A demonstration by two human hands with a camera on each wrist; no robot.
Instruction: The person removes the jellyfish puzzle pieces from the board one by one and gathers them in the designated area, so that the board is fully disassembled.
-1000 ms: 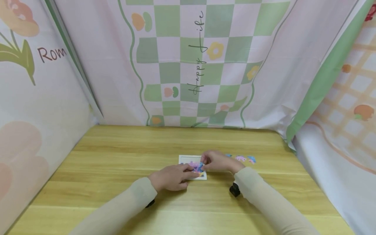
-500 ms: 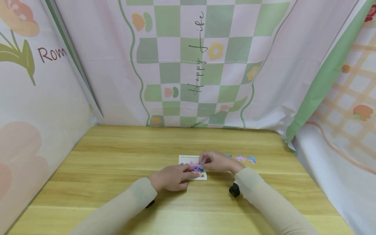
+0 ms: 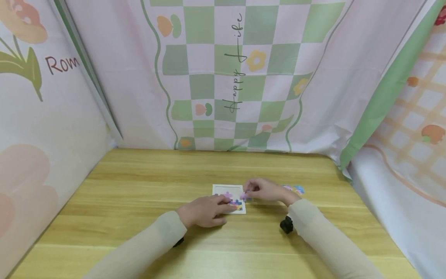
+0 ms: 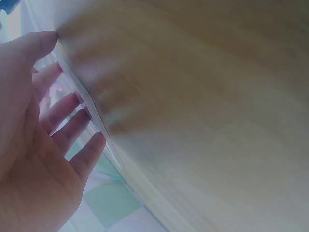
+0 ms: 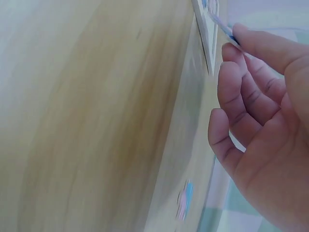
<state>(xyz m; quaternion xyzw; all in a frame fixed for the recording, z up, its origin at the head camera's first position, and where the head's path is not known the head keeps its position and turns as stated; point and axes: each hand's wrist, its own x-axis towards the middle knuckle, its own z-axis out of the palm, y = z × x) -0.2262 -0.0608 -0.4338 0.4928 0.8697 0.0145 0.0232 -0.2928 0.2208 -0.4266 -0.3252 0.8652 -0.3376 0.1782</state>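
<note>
The tabletop [image 3: 156,166] carries a shallow white puzzle board [image 3: 223,188] near its middle, lying flat. Fitted pieces [image 3: 227,194] in pink, blue and yellow occupy its near part; its far part shows a bare pale base. The left hand [image 3: 202,211] lies palm down at the board's left side, fingers extended and slightly spread, their tips resting over the fitted pieces and covering some of them. The right hand [image 3: 266,191] pinches a puzzle piece [image 3: 244,196] between thumb and index finger; the right wrist view shows that piece tilted, nearly edge-on, with the other fingers curled loosely. The held piece is at the board's right edge; whether it touches the board cannot be determined. Loose pieces [image 3: 299,189], pink and blue, lie to the right of the board, beyond the right forearm. A green-and-white checked curtain [image 3: 228,85] hangs behind the tabletop.
</note>
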